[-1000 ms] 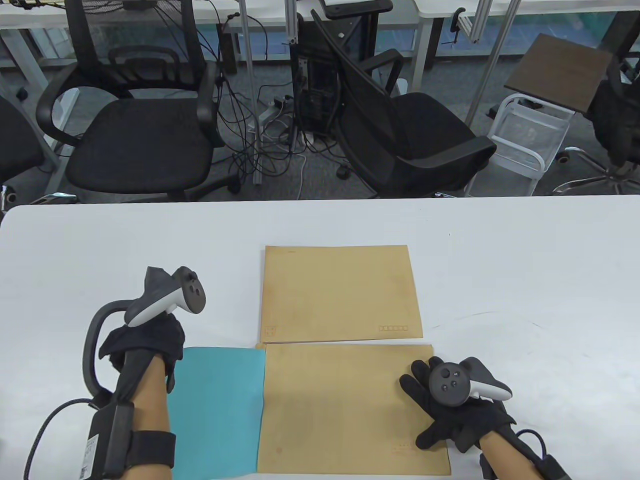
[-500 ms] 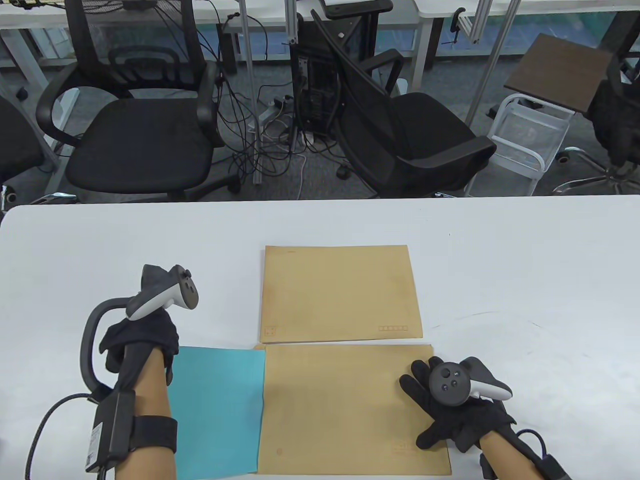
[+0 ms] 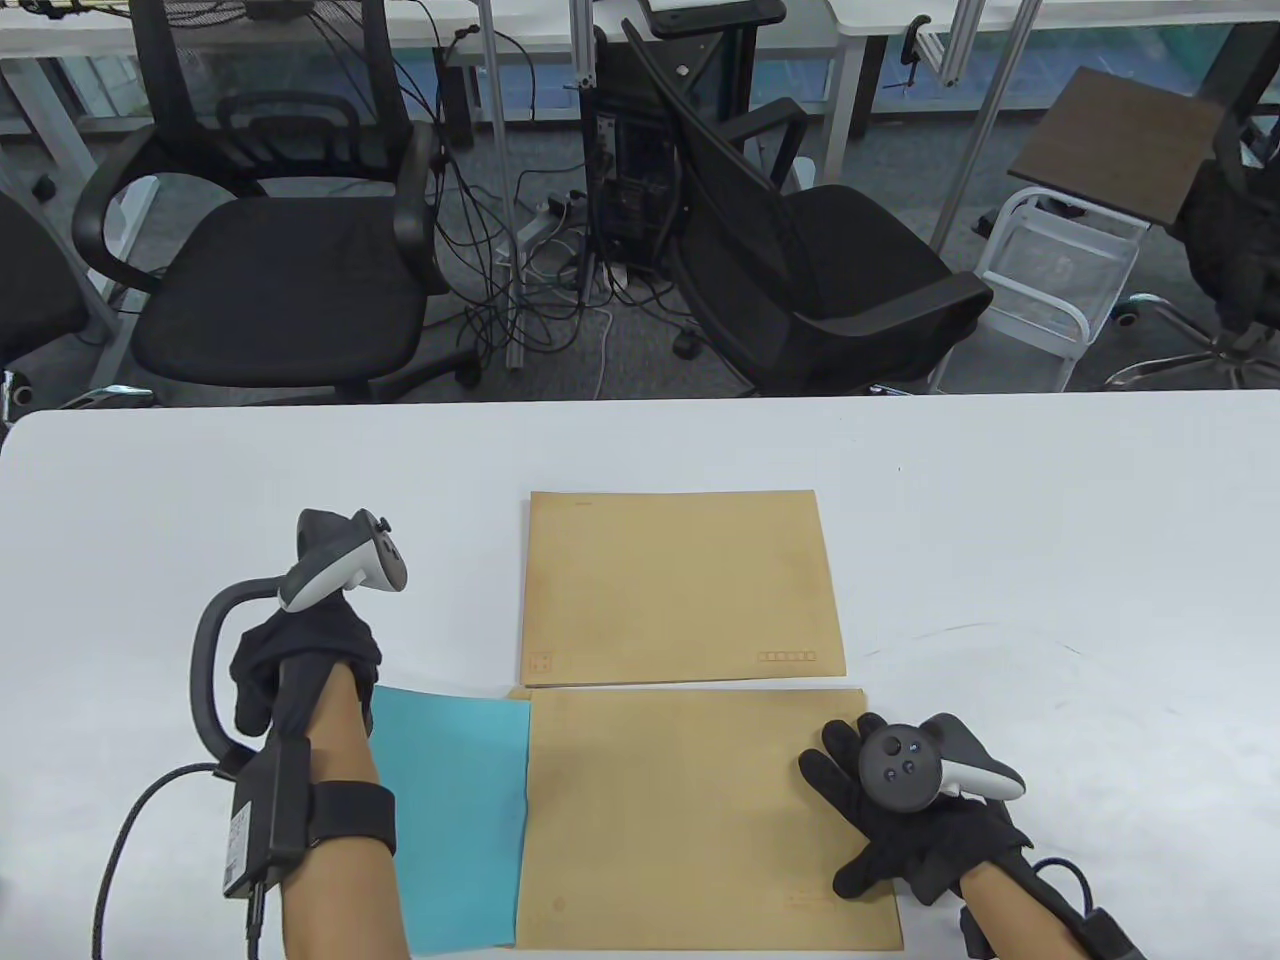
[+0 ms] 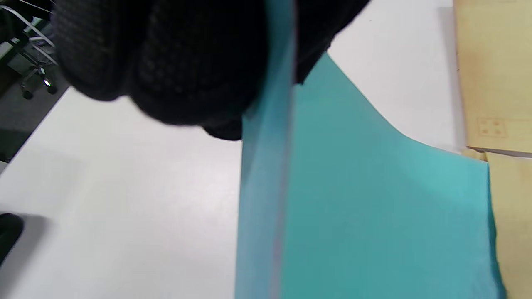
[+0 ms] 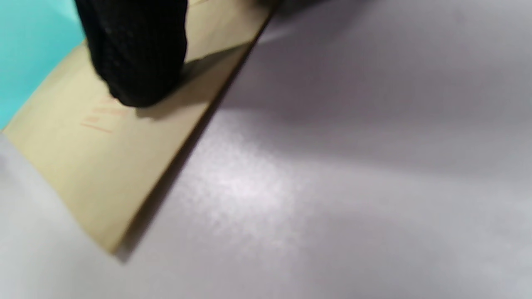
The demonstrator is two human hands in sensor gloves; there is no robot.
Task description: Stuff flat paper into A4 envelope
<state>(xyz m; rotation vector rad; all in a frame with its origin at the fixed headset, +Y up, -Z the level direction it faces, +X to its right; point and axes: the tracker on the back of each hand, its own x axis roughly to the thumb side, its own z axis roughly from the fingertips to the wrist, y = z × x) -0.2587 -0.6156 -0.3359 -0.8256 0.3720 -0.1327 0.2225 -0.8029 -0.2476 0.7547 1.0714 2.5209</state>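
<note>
No legible text; only faint red boxes on far envelope (image 3: 680, 585)

left hand (image 3: 305, 660): slid right and a bit further up the table, forearm now lying over more of the sheet
paper (image 3: 455, 800): pushed deeper into the envelope (image 3: 700, 815), less blue showing

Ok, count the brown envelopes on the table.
2. One envelope lies untouched mid-table; the near envelope lies under the right hand, blue paper entering it. None visibly hidden.
</note>
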